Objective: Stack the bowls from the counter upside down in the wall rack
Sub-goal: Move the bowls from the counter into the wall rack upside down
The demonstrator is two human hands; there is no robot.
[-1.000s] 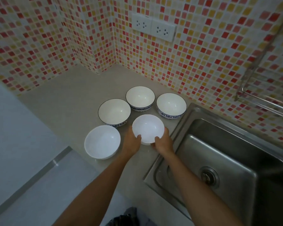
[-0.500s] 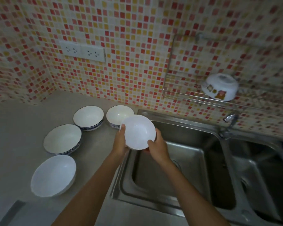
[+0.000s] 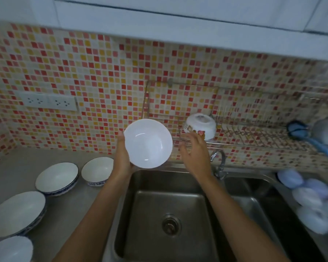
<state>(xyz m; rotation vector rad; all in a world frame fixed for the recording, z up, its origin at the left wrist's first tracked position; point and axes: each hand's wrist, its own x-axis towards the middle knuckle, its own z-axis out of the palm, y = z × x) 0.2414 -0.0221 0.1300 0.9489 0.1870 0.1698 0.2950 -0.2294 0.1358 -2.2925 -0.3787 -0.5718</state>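
Observation:
My left hand [image 3: 121,157] grips a plain white bowl [image 3: 148,143] by its left rim, held above the sink with its inside facing me. My right hand [image 3: 195,156] is off the bowl, fingers spread, just right of it and in front of the wall rack [image 3: 254,144]. One patterned white bowl [image 3: 200,126] sits upside down at the rack's left end. Several bowls remain upright on the counter at left: a blue-rimmed one [image 3: 98,171], another [image 3: 57,178], a larger one [image 3: 16,213] and a plain white one [image 3: 9,249] at the bottom corner.
A double steel sink [image 3: 165,205] lies below my arms, with a tap [image 3: 219,161] behind it. A blue brush [image 3: 318,146] hangs at the rack's right end. Pale round lids or sponges [image 3: 311,201] sit on the right. A wall socket [image 3: 49,101] is at left.
The bowl was lifted off the counter and carried right and up toward the rack. My right hand let go of it; the view swung right and upward.

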